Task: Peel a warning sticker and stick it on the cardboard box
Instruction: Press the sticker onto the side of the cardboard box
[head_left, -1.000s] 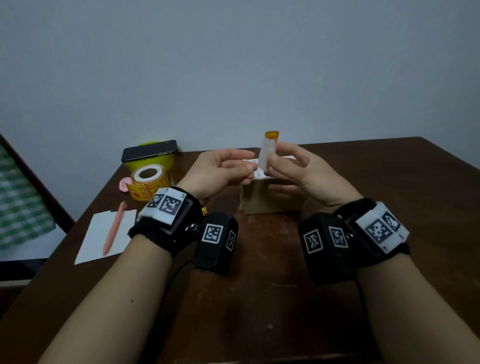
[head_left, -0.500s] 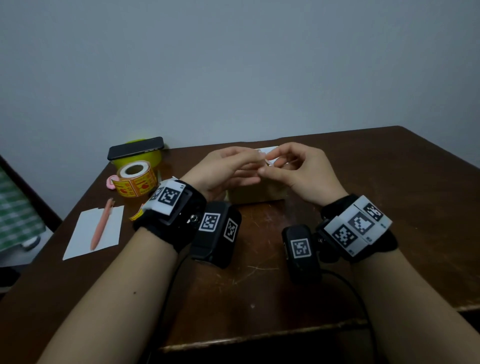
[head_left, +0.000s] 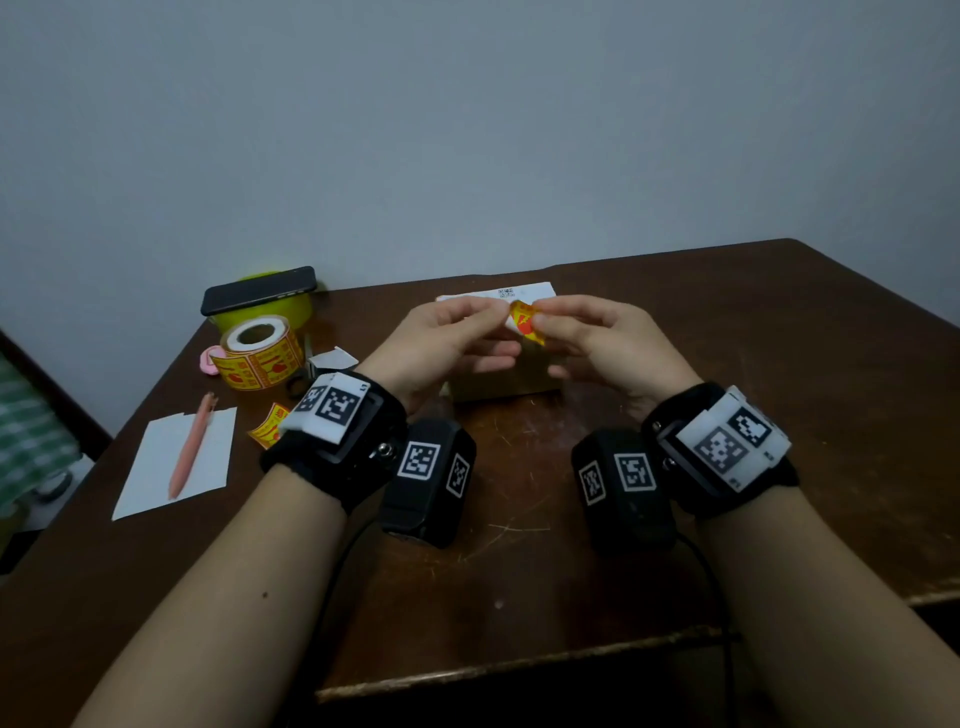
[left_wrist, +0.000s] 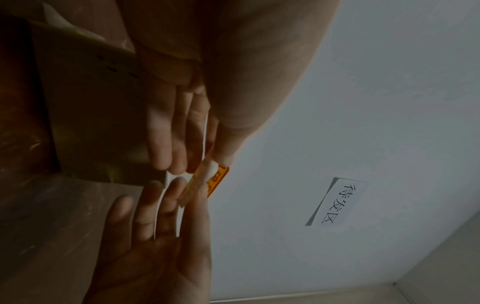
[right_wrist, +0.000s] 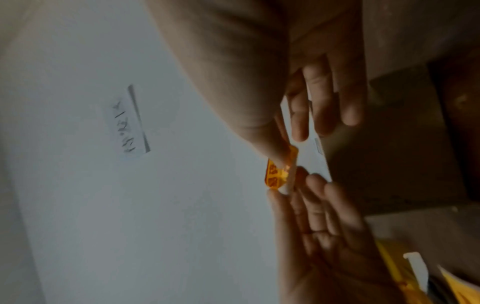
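Above the cardboard box (head_left: 501, 382), the left hand (head_left: 441, 348) and right hand (head_left: 608, 345) met fingertip to fingertip, each pinching the yellow-and-red warning sticker (head_left: 525, 322) between thumb and forefinger; the other fingers hung loosely curled over the box top

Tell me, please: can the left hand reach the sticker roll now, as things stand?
Probably not at once: the left hand pinches the warning sticker together with the right hand. Nothing stands between it and the sticker roll.
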